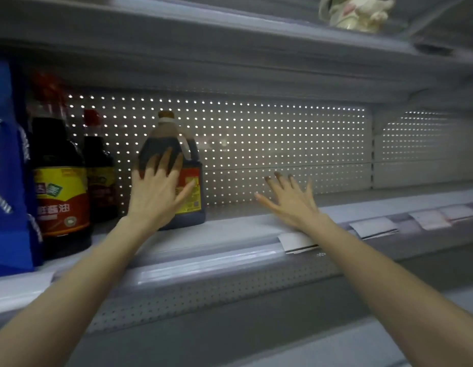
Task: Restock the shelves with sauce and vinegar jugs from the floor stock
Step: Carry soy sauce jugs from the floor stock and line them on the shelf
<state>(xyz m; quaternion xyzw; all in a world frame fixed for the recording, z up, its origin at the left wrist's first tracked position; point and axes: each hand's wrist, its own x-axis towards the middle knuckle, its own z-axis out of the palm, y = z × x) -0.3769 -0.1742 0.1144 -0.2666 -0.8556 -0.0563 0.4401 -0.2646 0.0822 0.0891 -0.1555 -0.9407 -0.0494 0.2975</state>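
Head view: left hand (156, 189) laid flat on the dark jug (164, 136), fingers (165, 158) straight and fanned apart. The jug stands upright on the shelf (230, 231), just right of two sauce bottles (60, 186). Right hand (291, 200) hovers over the shelf, fingers spread, holding nothing.

Pretty dim in here, with a cold grey-blue cast over everything. Most of the light pokes through the holes of the perforated back panel (270, 144) from behind, so it reads as rows of bright dots, plus a hazy glare patch near the middle. The dark jug (174, 144) is backlit and its label is soft. The whole frame's smeary, worst on the blue pack (7, 168) at the left edge and the pale pitcher (357, 11) up top. The shelf (230, 234) edges bow toward the corners, wide-angle style.
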